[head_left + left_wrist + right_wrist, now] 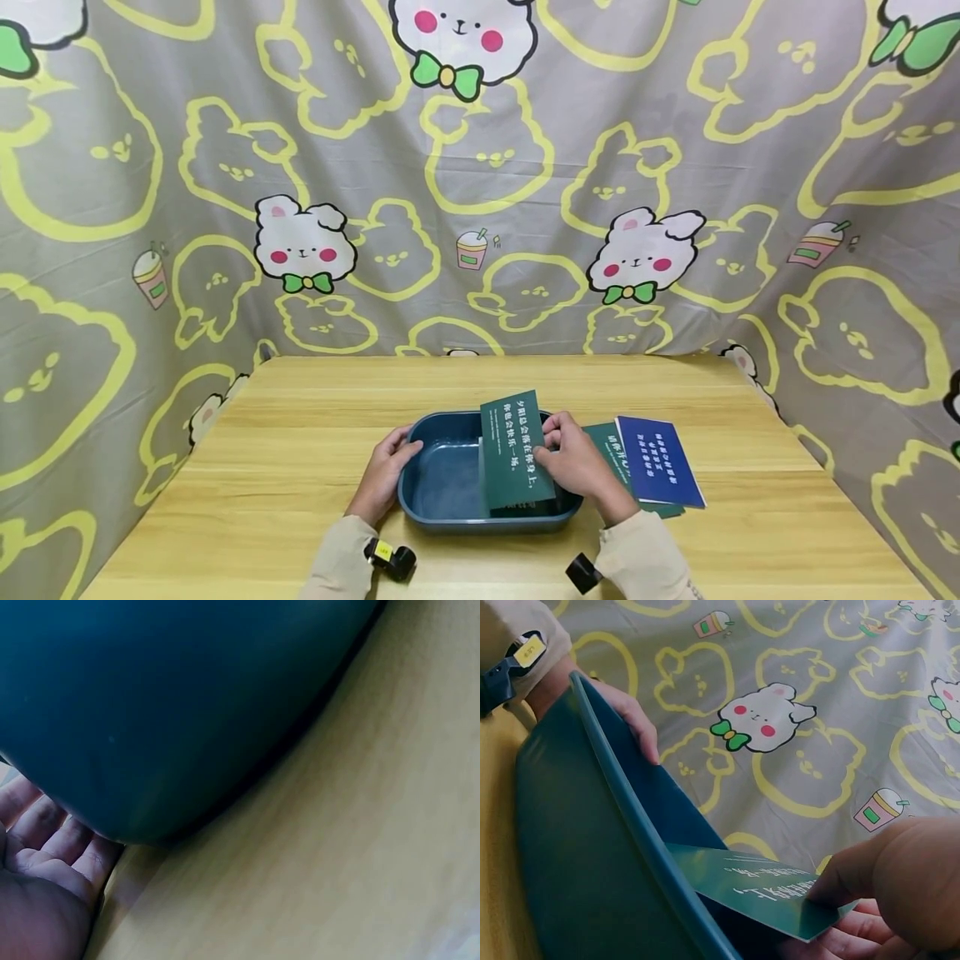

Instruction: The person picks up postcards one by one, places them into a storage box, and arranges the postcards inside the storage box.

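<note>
Here, right grip [576, 460] pinches card [514, 450], perhaps touching dish [442, 479].

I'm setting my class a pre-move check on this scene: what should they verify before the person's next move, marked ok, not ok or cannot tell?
1. Left grip on the glossy dark-teal, rounded rectangular tray, at its left end: ok.
2. Right grip pinching the dark green rectangular card with white lettering: ok.
3. That card lying flat in the tray: not ok; it is tilted, its top edge above the rim.
4. Blue rectangular card with white lettering clear of the second green card on the table: not ok; blue overlaps green.
5. Number of cards inside the tray: cannot tell; the held card blocks the view.
</note>
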{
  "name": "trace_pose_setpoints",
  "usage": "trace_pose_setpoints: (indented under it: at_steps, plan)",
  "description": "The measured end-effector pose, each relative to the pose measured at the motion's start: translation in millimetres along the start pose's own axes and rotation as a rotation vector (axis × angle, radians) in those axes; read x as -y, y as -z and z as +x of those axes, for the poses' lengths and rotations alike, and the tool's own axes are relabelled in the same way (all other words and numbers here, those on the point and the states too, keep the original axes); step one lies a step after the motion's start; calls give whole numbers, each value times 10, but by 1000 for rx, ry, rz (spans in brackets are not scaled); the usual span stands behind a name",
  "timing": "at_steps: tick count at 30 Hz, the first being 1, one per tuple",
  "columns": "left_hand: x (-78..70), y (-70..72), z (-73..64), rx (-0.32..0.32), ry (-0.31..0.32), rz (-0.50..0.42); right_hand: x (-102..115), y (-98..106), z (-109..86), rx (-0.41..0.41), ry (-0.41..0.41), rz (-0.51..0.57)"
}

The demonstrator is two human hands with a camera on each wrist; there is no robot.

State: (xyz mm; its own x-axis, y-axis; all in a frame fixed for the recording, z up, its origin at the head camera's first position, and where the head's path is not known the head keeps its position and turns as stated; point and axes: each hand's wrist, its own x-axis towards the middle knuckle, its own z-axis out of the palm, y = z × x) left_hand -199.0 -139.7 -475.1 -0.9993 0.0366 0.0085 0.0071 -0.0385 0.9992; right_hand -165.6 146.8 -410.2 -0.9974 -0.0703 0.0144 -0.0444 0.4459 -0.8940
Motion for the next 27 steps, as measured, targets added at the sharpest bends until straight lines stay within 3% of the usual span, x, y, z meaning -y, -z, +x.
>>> trace_pose_setpoints:
  at_steps: [10, 20, 27]
  plan:
    - [-9, -10, -1, -3, -3, -3, 11, -34, -24, 35, 15, -22]
    - [29, 13, 17, 2, -6, 9, -5, -69, -47, 51, 187, -236]
    - [28, 6, 28, -4, -5, 3, 7, -87, -52, 56, 186, -285]
